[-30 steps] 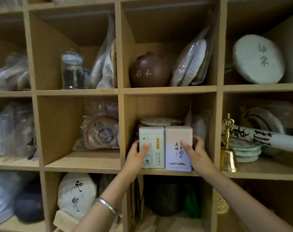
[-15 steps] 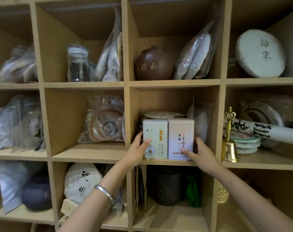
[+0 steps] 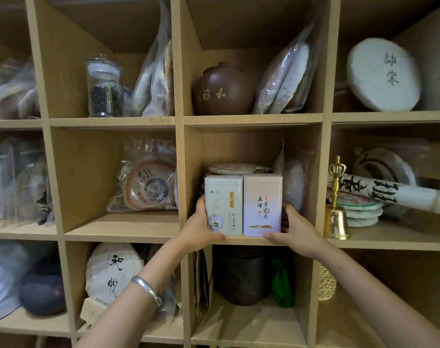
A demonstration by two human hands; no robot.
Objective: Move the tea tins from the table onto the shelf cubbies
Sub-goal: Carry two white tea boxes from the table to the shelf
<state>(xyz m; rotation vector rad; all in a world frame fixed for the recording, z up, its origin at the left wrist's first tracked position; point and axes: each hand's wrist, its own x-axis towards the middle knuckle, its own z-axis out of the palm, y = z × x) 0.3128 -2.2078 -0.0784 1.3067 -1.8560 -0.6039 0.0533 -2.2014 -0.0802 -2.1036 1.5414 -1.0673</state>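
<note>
Thumbs now lower, left hand (image 3: 201, 228) and right hand (image 3: 293, 231) gripping white tin (image 3: 224, 204) and pink 五峰 tin (image 3: 262, 204)

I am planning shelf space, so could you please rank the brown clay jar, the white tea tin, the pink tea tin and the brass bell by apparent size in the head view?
1. Brown clay jar
2. White tea tin and pink tea tin: look alike
3. Brass bell
</note>
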